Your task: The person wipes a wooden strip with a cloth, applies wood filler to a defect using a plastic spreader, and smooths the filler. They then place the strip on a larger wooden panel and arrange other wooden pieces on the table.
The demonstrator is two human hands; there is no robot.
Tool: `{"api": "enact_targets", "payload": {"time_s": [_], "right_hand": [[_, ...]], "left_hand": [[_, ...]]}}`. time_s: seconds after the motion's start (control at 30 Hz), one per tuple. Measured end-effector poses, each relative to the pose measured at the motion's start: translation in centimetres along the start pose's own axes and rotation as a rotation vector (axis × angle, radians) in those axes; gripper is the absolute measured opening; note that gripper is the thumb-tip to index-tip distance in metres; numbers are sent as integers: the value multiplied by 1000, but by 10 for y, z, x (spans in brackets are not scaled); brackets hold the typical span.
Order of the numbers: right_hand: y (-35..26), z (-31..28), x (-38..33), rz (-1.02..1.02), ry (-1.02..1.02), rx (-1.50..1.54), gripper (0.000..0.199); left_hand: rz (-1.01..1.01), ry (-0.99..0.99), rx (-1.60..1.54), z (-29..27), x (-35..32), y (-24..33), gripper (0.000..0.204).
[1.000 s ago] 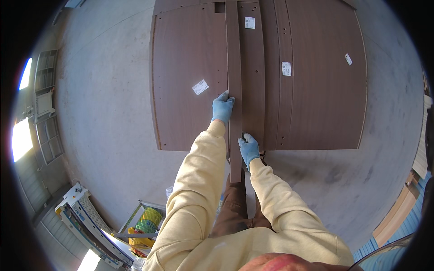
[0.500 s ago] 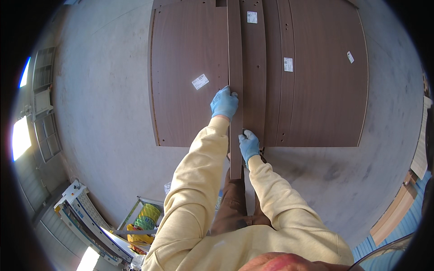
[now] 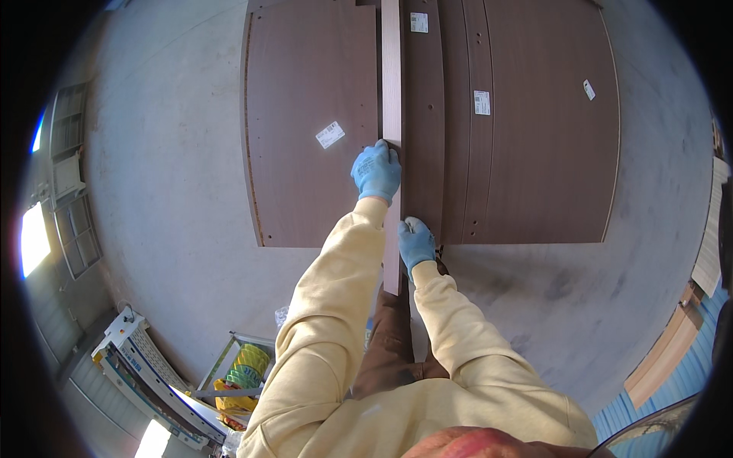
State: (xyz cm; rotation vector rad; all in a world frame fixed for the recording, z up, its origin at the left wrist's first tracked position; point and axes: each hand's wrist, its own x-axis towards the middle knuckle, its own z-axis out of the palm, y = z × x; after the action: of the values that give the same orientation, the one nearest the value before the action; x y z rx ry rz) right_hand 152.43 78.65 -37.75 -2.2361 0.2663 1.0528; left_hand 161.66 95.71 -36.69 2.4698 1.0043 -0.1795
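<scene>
A long narrow board [image 3: 392, 91] runs away from me through the middle of the view, its lighter, pinkish-brown face turned up. Its near end hangs past the panels, above my legs. My left hand [image 3: 376, 169], in a blue glove, is closed on the board's left edge. Closer to me, my right hand [image 3: 418, 243], also gloved, grips the right edge with curled fingers. To the left lies a wide dark brown panel [image 3: 305, 191] with a white label [image 3: 330, 135]. Beside the board on the right is a narrower brown panel [image 3: 424, 153].
More brown panels [image 3: 550, 153] with labels lie farther right. Grey concrete floor [image 3: 168, 153] surrounds the panels. At the lower left are a crate with green and yellow rolls [image 3: 248, 366] and a white-and-blue long unit [image 3: 141, 359]. Wooden boards [image 3: 666, 355] lean at the right.
The narrow board has turned over its length, so a paler face now shows instead of the dark brown one. Both hands keep hold of it, and the view has shifted slightly.
</scene>
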Motion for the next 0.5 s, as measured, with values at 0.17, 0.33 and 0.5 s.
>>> {"api": "enact_targets", "payload": {"time_s": [0.17,0.33,0.5], "right_hand": [[-23,-12,-12,-21,-10,-262,51],[-37,-18,-7,4,-72,-386,43],[-44,-22,4,-98,-124,-512,32]], "left_hand": [[-10,13,-53,2,-3,0,25],[-88,-82,-74,-10,-7,-2,30],[-138,-6,-91,-20,-17,-2,33]]}}
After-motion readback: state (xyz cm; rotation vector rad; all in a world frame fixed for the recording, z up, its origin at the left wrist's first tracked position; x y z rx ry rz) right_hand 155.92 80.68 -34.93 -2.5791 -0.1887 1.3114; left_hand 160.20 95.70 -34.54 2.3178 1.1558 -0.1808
